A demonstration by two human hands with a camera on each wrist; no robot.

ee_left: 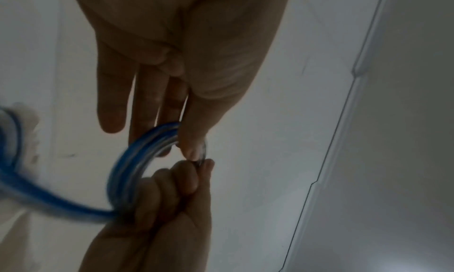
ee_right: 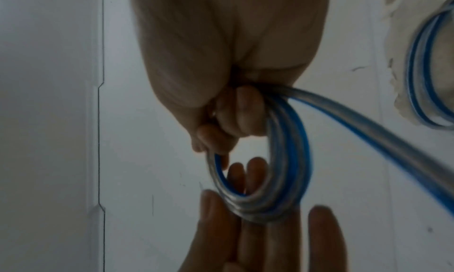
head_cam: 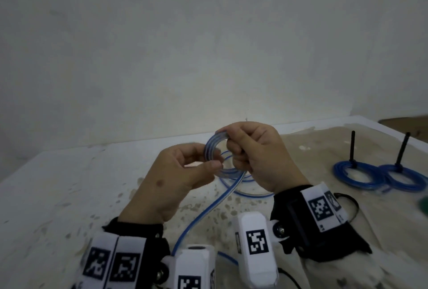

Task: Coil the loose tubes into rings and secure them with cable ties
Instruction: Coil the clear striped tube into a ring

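Observation:
A clear tube with a blue stripe is wound into a small coil (head_cam: 212,147) held above the table. My left hand (head_cam: 215,164) pinches the coil's lower left between thumb and fingers. My right hand (head_cam: 234,149) grips its right side with curled fingers. In the left wrist view the left hand (ee_left: 189,140) pinches the coil (ee_left: 127,167) from above, with the right hand (ee_left: 181,179) below it. The right wrist view shows the right hand (ee_right: 228,124) clenched on the coil (ee_right: 290,159) and the left hand (ee_right: 245,208) beneath. A loose tail (head_cam: 208,210) hangs toward me.
More loops of the tube (head_cam: 245,192) lie on the beige cloth (head_cam: 324,149) under the hands. Two tied blue rings (head_cam: 338,172) (head_cam: 412,186) lie at the right, each with a black cable tie (head_cam: 353,147) (head_cam: 404,149) standing up. A thin black loop (head_cam: 355,205) lies beside my right wrist.

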